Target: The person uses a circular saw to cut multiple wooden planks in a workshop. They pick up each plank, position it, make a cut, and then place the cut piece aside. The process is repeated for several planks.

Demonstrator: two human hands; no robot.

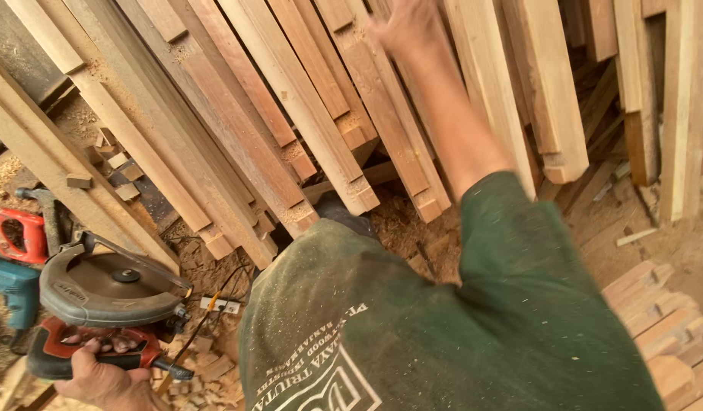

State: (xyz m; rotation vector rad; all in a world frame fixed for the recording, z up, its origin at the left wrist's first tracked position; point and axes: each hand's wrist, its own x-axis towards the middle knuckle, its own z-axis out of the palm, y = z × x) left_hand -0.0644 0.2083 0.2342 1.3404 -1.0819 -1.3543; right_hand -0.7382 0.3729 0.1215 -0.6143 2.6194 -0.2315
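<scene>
There is only one view, from a camera on the person's head; it looks steeply down and a little forward, over the green shirt [443, 327] which fills the lower frame very near; the leaning wooden planks [290, 114] stand further ahead; no second view shares the scene.

Setting: woodworking shop or timber yard. Evidence: long sawn planks and square-cut beams [290, 114], reddish and pale, leaning in a dense row across the frame; short offcut blocks [111, 171] scattered among them; sawdust and shavings [401, 221] covering the floor; stacked wood pieces [663, 327] at lower right. Power tools present: a circular saw [108, 297] with red handle, a red tool [12, 232] and a teal tool [12, 285] at the left edge. A white socket strip [219, 305] with cables lies on the floor.
</scene>
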